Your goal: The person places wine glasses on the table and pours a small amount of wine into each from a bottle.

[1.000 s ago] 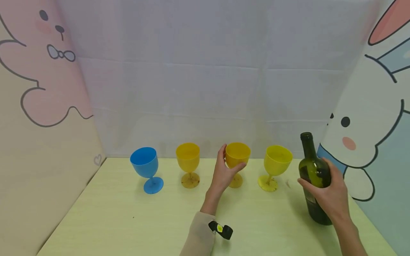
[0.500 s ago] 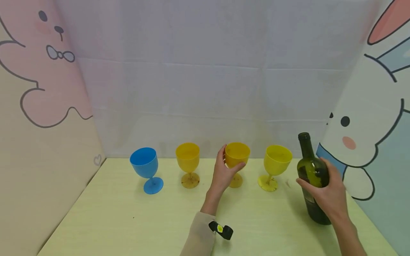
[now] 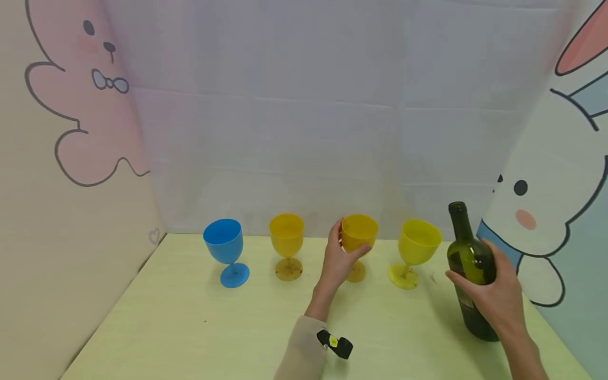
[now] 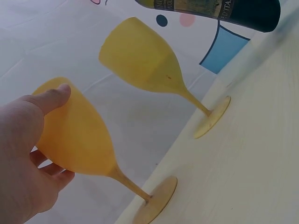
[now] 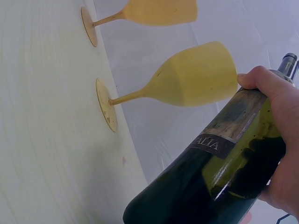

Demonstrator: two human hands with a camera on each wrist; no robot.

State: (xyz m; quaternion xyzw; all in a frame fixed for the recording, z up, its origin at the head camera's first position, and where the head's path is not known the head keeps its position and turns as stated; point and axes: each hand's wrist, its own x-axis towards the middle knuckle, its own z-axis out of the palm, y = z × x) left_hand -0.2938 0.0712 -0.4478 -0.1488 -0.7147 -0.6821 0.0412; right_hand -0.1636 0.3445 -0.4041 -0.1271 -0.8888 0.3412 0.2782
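Observation:
My left hand (image 3: 338,264) holds an orange-yellow goblet (image 3: 363,232) by its bowl, thumb on the near side and fingers behind it. The goblet's foot (image 4: 156,203) stands on the table. At the right, my right hand (image 3: 499,290) grips a dark green wine bottle (image 3: 470,258) around its upper body, its neck pointing up and leaning slightly left. Part of the label (image 5: 229,123) shows in the right wrist view. Whether the bottle's base touches the table, I cannot tell. Between the two hands stands a lemon-yellow goblet (image 3: 420,243), untouched.
Left of my left hand are another orange-yellow goblet (image 3: 286,236) and a blue goblet (image 3: 223,241), both upright in the same row. A white cloth (image 3: 285,132) hangs behind the pale table (image 3: 190,338). Cartoon-printed panels stand at both sides.
The head view has turned slightly left, so everything appears shifted right. Both hands keep their holds, and the bottle has drifted a touch left relative to the goblets.

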